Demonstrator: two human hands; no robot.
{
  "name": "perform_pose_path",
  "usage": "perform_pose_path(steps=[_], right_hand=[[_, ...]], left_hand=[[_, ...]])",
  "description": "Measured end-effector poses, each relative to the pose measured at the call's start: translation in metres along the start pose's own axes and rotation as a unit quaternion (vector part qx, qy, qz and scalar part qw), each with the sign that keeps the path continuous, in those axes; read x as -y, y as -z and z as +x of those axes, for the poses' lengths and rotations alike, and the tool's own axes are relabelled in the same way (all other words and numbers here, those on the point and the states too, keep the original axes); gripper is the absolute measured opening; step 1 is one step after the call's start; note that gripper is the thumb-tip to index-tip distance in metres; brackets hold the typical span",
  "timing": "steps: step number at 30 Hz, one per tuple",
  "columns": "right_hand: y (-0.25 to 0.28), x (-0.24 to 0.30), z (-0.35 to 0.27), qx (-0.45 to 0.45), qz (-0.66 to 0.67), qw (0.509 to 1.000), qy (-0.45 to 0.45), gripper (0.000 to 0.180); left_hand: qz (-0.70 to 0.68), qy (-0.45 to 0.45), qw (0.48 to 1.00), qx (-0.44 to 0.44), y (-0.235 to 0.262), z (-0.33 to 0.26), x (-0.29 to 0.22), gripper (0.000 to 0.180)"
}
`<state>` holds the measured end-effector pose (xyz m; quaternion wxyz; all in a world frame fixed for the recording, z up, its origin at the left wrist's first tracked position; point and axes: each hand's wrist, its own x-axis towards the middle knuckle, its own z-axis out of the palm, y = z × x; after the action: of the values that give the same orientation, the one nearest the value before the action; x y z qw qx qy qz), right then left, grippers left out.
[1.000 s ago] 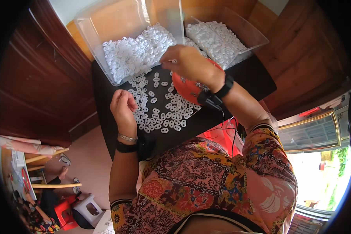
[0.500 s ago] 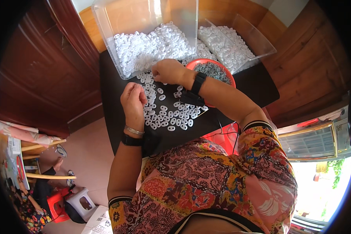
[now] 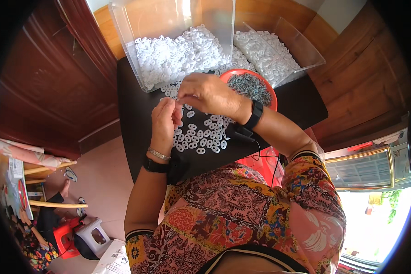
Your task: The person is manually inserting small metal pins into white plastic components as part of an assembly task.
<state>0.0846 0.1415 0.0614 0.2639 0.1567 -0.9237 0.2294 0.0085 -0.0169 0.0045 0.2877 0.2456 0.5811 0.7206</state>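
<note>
My left hand [image 3: 163, 119] is closed, its fingertips pinched together over the dark table. What sits between those fingers is too small and hidden to name. My right hand [image 3: 211, 94] meets it from the right, thumb and fingertips also pinched, at the left hand's fingertips. Below and beside both hands lie many loose white oval plastic pieces [image 3: 201, 133], each with two holes. A red bowl [image 3: 275, 101] of small grey metal screws [image 3: 251, 88] stands just behind my right wrist.
At the back of the black table [image 3: 139, 137] a clear plastic bin [image 3: 129, 45] stands tipped on its side, heaped with white pieces. Another clear bin [image 3: 313, 64] beside it holds more. A cable [image 3: 276, 166] hangs off the table's front edge. At the left, a person [image 3: 34, 237] sits near stools.
My right hand has come back from the pieces by the bin's mouth to my left hand's fingertips. My left hand has shifted slightly right.
</note>
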Motion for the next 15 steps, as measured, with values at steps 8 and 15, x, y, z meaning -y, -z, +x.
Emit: perform_pose_path(steps=[8, 15], right_hand=[[-0.010, 0.003, -0.021, -0.020, 0.000, 1.000, 0.015, 0.013], [-0.006, 0.003, -0.019, -0.043, 0.105, 0.993, -0.024, 0.013]], left_hand=[[-0.012, 0.030, 0.999, 0.043, -0.001, 0.002, 0.001, 0.022], [-0.191, 0.075, 0.974, 0.097, 0.001, 0.004, 0.001, 0.017]])
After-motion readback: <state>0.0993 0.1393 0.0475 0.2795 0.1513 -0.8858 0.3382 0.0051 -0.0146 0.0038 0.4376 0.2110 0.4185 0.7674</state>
